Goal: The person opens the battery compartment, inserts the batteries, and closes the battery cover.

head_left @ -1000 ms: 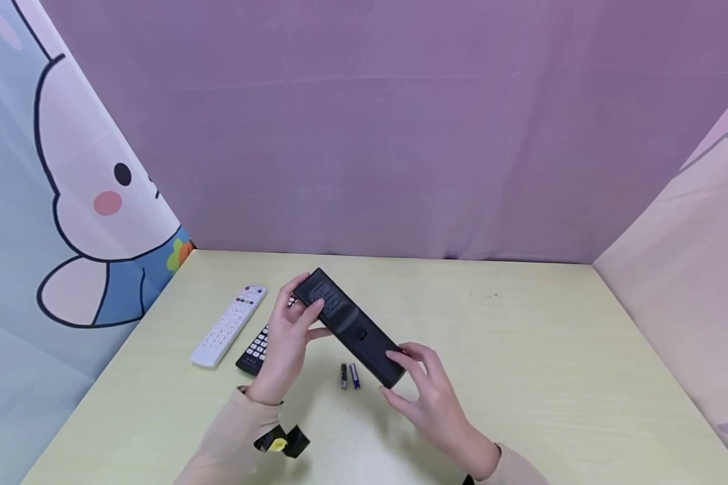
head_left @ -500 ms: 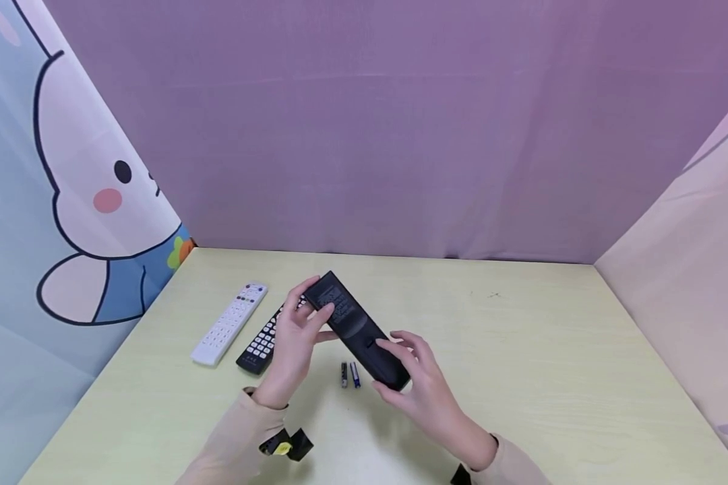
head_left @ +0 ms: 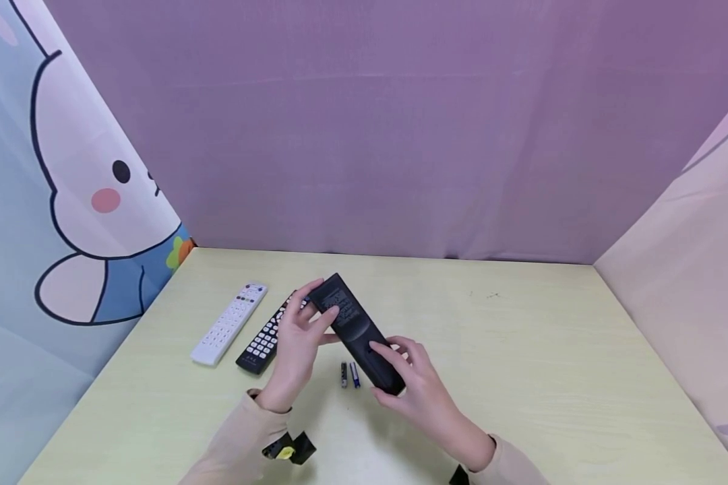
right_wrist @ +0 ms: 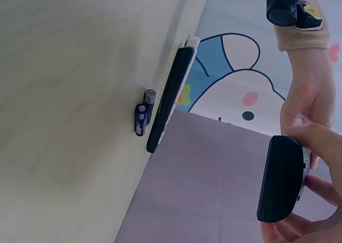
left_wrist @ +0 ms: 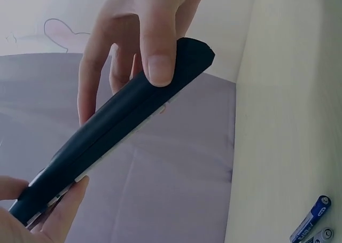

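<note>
A black remote control [head_left: 356, 330] is held above the table, its back with a printed label turned up toward the head view. My left hand [head_left: 299, 343] pinches its upper end, the thumb lying on the label. Around the lower end my right hand [head_left: 417, 380] grips, with a finger on the back near the small notch of the battery cover and the thumb at the end edge. In the left wrist view the remote's side edge [left_wrist: 115, 125] runs diagonally between both hands. Two small batteries [head_left: 349, 375] lie side by side on the table below it.
On the left of the table [head_left: 522, 377] lie a white remote [head_left: 229, 325] and a second black remote [head_left: 261, 347], buttons up, the latter partly hidden behind my left hand. A purple cloth [head_left: 400, 135] hangs behind the table, with printed cloths on both sides.
The held remote has shifted slightly right and tilted steeper. My right hand's finger has slid from near the lower end up the back to the notch. The batteries have not moved.
</note>
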Tool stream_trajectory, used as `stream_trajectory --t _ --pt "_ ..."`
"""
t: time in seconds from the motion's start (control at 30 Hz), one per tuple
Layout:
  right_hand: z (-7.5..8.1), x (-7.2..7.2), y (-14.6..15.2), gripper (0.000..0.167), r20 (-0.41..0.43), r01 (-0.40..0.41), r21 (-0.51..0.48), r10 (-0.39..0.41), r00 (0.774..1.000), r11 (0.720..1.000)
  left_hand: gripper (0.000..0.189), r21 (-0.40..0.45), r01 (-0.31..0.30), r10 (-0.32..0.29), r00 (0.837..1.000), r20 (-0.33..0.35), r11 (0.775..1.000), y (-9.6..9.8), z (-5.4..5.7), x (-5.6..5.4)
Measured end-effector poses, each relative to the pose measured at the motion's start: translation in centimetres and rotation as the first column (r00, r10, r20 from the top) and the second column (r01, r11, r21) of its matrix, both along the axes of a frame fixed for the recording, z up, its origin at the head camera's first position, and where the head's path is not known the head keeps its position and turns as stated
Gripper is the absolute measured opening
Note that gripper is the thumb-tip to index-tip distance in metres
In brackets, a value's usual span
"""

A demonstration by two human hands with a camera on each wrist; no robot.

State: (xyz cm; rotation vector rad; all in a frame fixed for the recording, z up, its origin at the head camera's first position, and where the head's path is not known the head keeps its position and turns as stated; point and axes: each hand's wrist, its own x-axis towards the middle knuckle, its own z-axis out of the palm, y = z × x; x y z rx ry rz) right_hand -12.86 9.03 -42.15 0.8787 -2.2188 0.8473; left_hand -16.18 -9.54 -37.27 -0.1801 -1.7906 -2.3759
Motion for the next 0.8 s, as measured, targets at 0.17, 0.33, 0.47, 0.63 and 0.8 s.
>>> stream_trajectory --t 0.17,0.33,0.47,0.63,0.8 --pt "-0.17 0.02 -0.15 0.065 -0.015 0.019 0.007 -0.019 1.0 1.0 0.045 0.003 -0.005 0.005 1.0 0.019 1.0 0.13 0.05 0.11" --pt "-0.19 0.14 -0.3 0.063 -0.005 0.035 0.007 -0.034 0.999 0.999 0.043 0.004 -0.007 0.007 0.999 0.046 1.0 0.17 -0.05 0.19" --pt "-0.02 0.25 -0.26 0.06 0.019 0.049 0.012 -0.049 0.999 0.999 0.043 0.009 0.006 -0.007 0.998 0.054 1.0 0.25 -0.12 0.26" --pt "0.21 0.31 -0.14 0.057 0.056 0.058 0.01 -0.058 0.997 0.998 0.044 0.011 0.015 -0.016 0.998 0.057 1.0 0.45 -0.15 0.31" --pt "0.42 0.4 0.02 0.058 0.067 0.061 0.018 -0.062 0.996 0.998 0.044 0.005 0.017 -0.017 0.998 0.063 1.0 0.57 -0.12 0.4"
